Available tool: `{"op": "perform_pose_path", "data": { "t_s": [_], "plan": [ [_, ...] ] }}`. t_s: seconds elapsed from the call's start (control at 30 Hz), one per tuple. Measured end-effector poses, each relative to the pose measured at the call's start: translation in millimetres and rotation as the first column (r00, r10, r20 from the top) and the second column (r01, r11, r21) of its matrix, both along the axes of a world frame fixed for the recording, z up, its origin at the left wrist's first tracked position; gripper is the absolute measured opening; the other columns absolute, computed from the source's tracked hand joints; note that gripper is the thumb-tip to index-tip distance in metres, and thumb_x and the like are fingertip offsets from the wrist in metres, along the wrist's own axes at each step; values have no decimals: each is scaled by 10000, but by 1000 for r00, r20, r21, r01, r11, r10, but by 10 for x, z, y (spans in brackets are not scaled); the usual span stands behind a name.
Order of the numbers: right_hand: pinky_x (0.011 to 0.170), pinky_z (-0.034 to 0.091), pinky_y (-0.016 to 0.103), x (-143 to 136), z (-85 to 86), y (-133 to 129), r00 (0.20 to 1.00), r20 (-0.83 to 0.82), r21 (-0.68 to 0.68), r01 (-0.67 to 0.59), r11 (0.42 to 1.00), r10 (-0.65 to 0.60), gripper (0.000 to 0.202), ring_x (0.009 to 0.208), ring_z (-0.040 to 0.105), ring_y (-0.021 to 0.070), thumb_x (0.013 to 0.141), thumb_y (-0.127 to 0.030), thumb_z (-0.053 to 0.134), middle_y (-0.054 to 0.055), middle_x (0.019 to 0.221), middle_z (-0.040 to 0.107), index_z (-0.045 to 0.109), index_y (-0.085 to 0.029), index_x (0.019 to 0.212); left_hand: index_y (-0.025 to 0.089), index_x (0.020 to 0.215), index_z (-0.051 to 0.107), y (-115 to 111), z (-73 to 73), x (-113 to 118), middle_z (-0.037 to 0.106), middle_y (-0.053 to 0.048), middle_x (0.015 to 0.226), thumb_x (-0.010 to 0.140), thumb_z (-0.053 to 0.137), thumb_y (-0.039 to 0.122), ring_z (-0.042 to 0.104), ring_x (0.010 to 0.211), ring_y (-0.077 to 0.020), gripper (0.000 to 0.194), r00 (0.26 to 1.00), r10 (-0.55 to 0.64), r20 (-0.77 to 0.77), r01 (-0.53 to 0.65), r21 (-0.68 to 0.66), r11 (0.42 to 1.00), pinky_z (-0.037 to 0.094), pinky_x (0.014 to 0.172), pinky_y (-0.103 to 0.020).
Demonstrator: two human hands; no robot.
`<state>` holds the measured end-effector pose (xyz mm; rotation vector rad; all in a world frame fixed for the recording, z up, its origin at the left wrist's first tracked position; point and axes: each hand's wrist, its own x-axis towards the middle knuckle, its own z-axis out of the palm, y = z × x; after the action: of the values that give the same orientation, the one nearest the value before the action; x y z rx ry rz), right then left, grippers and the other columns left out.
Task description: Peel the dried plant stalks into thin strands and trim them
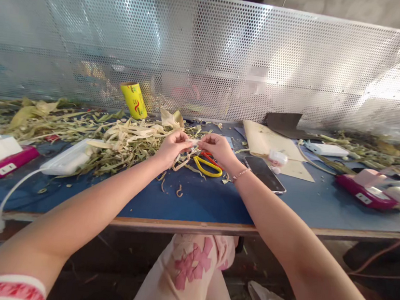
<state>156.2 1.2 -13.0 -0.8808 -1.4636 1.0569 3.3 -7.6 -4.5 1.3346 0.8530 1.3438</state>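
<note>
Over the blue table (194, 200), my left hand (173, 149) and my right hand (219, 148) pinch a small pale strip (194, 142) between them, its ends hidden by the fingertips. Scissors with yellow and red handles (208, 169) lie just below my right hand. A heap of dry, pale plant strips (128, 136) spreads beside my left hand. A dark phone (264, 173) rests right of my right wrist.
A yellow tube (133, 100) leans near the perforated metal screen (212, 49). Magenta power strips (8, 165) with cables sit at both sides. Cardboard (270, 140), a small clear bag (278, 158) and a white device (327, 149) lie at the right.
</note>
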Motion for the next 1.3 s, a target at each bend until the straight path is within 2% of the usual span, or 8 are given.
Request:
{"op": "perform_pose_path", "data": {
  "t_s": [0.3, 0.97, 1.1, 1.3],
  "plan": [
    [538, 410, 241, 41, -61, 116, 991, 61, 37, 120, 992, -123, 201, 481, 443, 61, 592, -298, 671, -55, 520, 510, 526, -166, 635, 145, 614, 539, 72, -45, -14, 556, 38, 557, 532, 710, 168, 528, 529, -70, 191, 996, 82, -45, -80, 29, 996, 445, 590, -227],
    [547, 430, 247, 62, -77, 124, 986, 106, 56, 120, 991, -125, 192, 490, 451, 66, 593, -307, 662, -48, 527, 515, 538, -165, 625, 152, 631, 532, 83, -43, -33, 532, 43, 567, 550, 703, 160, 493, 530, -76, 190, 971, 180, -157, -155, 160, 975, 401, 568, -222],
    [551, 440, 250, 61, -83, 121, 988, 103, 55, 112, 992, -118, 207, 494, 459, 69, 587, -313, 675, -47, 532, 515, 535, -166, 628, 149, 625, 552, 76, -40, -38, 557, 29, 596, 545, 717, 177, 509, 561, -86, 185, 964, 217, -155, -191, 164, 968, 413, 605, -239],
    [561, 436, 257, 58, -84, 125, 988, 107, 47, 106, 993, -111, 186, 501, 464, 72, 592, -292, 669, -40, 541, 518, 536, -165, 622, 148, 659, 605, 81, -40, -43, 607, 6, 626, 534, 729, 189, 549, 590, -103, 180, 967, 205, -151, -186, 134, 973, 454, 632, -260]
  ]
}}
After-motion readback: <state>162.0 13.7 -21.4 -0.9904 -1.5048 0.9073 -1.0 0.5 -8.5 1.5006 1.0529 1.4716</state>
